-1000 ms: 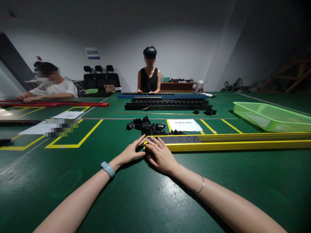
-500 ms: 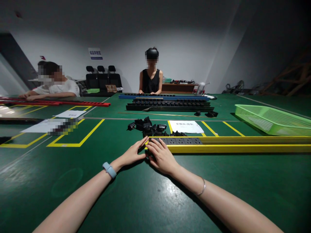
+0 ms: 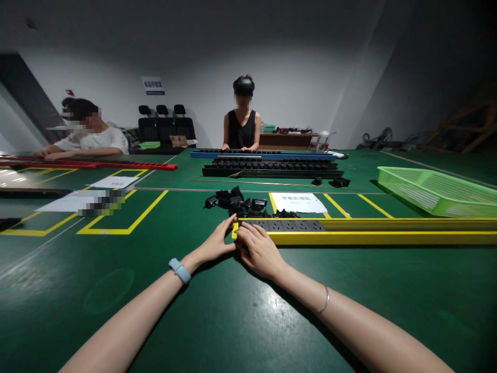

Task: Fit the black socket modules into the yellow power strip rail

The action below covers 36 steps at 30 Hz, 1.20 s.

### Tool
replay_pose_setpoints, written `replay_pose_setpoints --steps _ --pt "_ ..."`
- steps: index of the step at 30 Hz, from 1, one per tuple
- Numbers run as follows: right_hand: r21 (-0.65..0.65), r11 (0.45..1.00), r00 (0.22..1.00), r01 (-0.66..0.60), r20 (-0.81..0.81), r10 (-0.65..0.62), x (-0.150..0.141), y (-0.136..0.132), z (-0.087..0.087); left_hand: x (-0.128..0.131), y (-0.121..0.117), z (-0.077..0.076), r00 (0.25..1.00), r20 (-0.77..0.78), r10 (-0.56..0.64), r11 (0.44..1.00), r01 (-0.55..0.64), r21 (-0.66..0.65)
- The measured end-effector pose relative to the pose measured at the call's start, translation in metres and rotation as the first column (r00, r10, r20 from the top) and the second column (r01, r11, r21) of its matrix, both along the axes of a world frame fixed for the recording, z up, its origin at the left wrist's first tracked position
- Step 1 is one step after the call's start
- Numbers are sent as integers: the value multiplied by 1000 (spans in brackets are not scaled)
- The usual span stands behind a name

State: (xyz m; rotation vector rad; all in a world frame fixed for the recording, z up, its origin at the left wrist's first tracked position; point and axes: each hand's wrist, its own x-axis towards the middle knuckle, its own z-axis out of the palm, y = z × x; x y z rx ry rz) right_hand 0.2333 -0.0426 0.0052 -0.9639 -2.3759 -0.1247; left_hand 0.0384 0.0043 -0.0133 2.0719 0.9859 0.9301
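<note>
A long yellow rail (image 3: 373, 238) lies across the table, with a row of black socket modules (image 3: 298, 226) set in its channel at the left part. My left hand (image 3: 215, 242) is at the rail's left end, its thumb in front and its stretched fingers behind, with the yellow end between them. Over the same end curls my right hand (image 3: 262, 251), fingers on top of the leftmost modules and thumb low at the front side. What lies under the right fingers is hidden. Just behind the rail sits a pile of loose black modules (image 3: 236, 202).
Behind the pile lie a white paper sign (image 3: 298, 202), a thin brass-coloured rod (image 3: 272, 183) and black rails (image 3: 272, 171). A green basket (image 3: 438, 194) stands at the right. A co-worker (image 3: 243, 124) is across the table; another person (image 3: 97, 134) sits left beside red rails (image 3: 151, 166).
My left hand has shifted slightly right, and more of the rail's yellow end shows between the hands. The right hand has stayed nearly in place. The view has moved very slightly.
</note>
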Motion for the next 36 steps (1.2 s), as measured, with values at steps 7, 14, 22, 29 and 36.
replay_pose_setpoints --steps 7,14,22,29,36 --pt "18 1000 1000 9 -5 -9 -1 2 -1 16 3 5 998 -60 22 998 -25 -55" --pt "29 999 999 29 -18 -28 -3 1 -3 16 -1 8 997 -66 38 997 -43 -70" --pt "41 998 997 51 -66 -49 -4 2 -6 17 0 6 997 -60 52 994 -57 -89" --pt "27 994 993 104 -60 -102 -2 0 -5 18 -1 6 999 -21 43 995 -44 -95" --pt "74 968 971 238 -26 -237 -1 0 -7 17 1 2 999 -28 44 993 -47 -107"
